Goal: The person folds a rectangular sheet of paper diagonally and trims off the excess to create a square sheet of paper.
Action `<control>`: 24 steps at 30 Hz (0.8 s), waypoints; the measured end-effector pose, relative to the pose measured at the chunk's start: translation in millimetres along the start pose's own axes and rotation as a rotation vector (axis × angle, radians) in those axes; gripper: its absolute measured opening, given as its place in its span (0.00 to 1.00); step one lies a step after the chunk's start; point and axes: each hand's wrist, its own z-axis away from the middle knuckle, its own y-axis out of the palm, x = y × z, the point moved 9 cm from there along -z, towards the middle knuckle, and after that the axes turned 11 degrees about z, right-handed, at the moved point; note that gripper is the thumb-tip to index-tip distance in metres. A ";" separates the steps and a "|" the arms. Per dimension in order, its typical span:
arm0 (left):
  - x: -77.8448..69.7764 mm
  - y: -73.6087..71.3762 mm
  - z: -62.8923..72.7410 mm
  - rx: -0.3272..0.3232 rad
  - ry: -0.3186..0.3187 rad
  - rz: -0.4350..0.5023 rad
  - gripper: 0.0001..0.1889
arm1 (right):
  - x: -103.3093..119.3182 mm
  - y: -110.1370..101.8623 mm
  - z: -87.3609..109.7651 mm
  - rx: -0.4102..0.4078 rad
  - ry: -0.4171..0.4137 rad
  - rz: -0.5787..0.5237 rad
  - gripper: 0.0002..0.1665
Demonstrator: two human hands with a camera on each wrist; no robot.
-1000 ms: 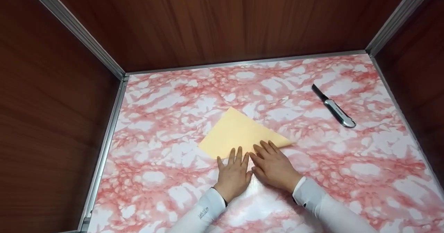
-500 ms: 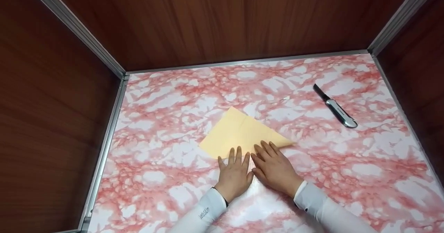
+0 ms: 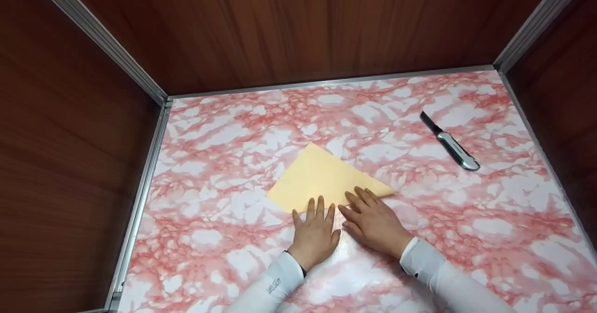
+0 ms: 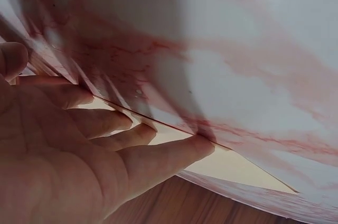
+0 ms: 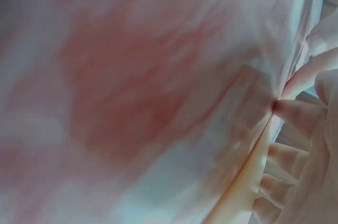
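A sheet of pale yellow paper (image 3: 317, 175), folded over into a kite-like shape, lies flat on the table. Its near edge runs under the fingertips of both hands. My left hand (image 3: 315, 238) rests there with straight, spread fingers, the tips on the paper's near edge. In the left wrist view those fingers (image 4: 169, 158) touch the paper (image 4: 232, 168) along its edge. To the right, my right hand (image 3: 375, 222) lies with extended fingers over the near edge, close to the paper's right-hand point. The right wrist view has its fingertips (image 5: 288, 152) along the paper edge (image 5: 240, 189).
A utility knife (image 3: 452, 145) with a black blade end and silver-and-black handle lies at the back right of the red-and-white marbled table (image 3: 210, 163). Dark wood panels (image 3: 298, 33) with metal trim enclose the back and both sides.
My right hand has slid slightly to the right along the paper's near edge, opening a small gap between the thumbs. The left hand and the paper have stayed in place.
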 end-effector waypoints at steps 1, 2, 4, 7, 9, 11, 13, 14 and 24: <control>0.2 0.3 0.2 0.004 -0.002 0.006 0.36 | -2.7 -0.3 1.3 -0.002 0.005 -0.007 0.28; 0.3 0.4 0.3 0.007 -0.005 0.012 0.36 | -5.3 -0.7 2.6 -0.002 0.009 -0.013 0.28; 0.6 0.8 0.3 0.009 -0.008 0.019 0.36 | -10.5 -1.5 5.3 0.001 0.019 -0.021 0.29; 0.6 0.5 0.2 0.006 -0.008 0.020 0.36 | -18.8 -2.8 9.5 0.004 0.037 -0.019 0.29; 0.7 0.2 0.0 0.003 -0.006 0.015 0.36 | -23.4 -3.8 12.1 0.007 0.041 -0.008 0.29; 0.8 0.3 0.2 0.002 -0.006 0.010 0.36 | -27.3 -5.2 14.8 0.005 0.041 0.005 0.28; 1.0 0.4 0.3 0.003 -0.006 0.007 0.36 | -31.0 -7.0 17.6 0.000 0.041 0.015 0.28; 1.1 0.7 0.3 0.005 -0.006 0.007 0.36 | -33.0 -7.7 19.0 -0.002 0.042 0.020 0.28; 0.5 -0.6 1.5 -0.006 0.007 0.016 0.36 | -51.0 -11.3 33.9 -0.021 0.062 0.025 0.29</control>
